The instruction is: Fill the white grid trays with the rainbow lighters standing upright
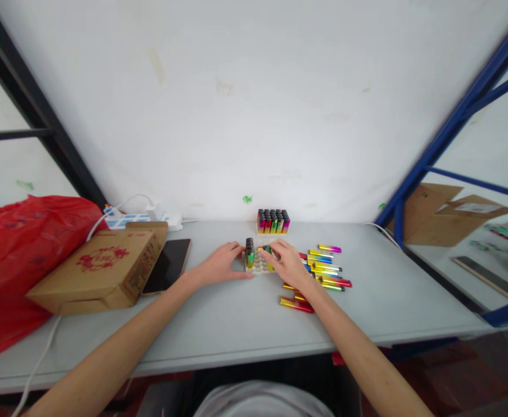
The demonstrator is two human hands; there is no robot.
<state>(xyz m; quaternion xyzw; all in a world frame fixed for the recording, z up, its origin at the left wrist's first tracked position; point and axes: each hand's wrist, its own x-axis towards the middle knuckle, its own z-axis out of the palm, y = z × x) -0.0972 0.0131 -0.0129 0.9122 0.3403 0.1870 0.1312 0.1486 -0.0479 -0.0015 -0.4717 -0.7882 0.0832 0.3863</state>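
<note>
A pale tray [259, 265] with rows of round holes lies on the table, and a row of upright lighters [249, 255] with black tops and green bodies fills its left end. My left hand [223, 265] grips that end, fingers at the far corner and thumb at the near one. Over the tray's right part, my right hand [289, 263] pinches a yellow-green lighter [270, 262], partly hidden by the fingers. Several loose shiny lighters [323, 267] in yellow, red, blue and purple lie in a pile beside and under my right wrist.
Behind the tray, by the wall, stands a full block of upright lighters [273, 222]. To the left are a black phone [167, 266], a cardboard box [101, 266], a red plastic bag [14, 272] and a power strip [173, 222]. A blue metal frame [436, 139] borders the right.
</note>
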